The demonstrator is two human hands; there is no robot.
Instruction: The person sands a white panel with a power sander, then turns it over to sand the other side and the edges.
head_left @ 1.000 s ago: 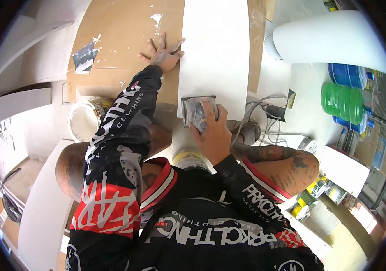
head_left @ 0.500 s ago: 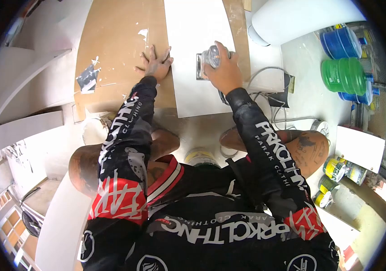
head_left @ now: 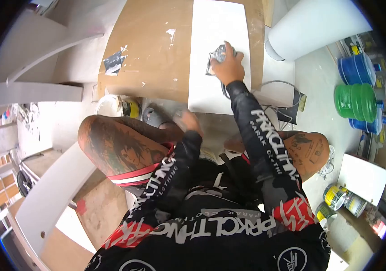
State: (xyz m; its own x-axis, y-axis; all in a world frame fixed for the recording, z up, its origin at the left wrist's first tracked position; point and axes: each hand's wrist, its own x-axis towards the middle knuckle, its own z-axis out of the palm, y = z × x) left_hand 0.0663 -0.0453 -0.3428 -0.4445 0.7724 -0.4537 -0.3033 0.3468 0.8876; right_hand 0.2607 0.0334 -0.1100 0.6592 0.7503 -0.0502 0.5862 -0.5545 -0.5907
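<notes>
My right hand [head_left: 230, 68] is wrapped over the top of an electric sander [head_left: 220, 53]. The sander's flat square base rests on a long white panel [head_left: 217, 25], its body tilted slightly. Beneath the panel lies a wide brown board [head_left: 154, 49], marked with white flecks. My left hand [head_left: 187, 120] hangs just off the front edge of the board, close to my left shin. It is smeared by motion, so its fingers do not show clearly.
A grey cable [head_left: 276, 82] loops right of the board. A large white cylinder [head_left: 312, 29] stands at upper right, near blue [head_left: 356, 70] and green water jugs [head_left: 355, 101]. Paint cans [head_left: 333, 197] sit at lower right. A white bucket [head_left: 108, 106] is at left.
My left hand has left the brown board and come back toward my body. The right hand stays on the sander, its base now turned slightly. The view has shifted left.
</notes>
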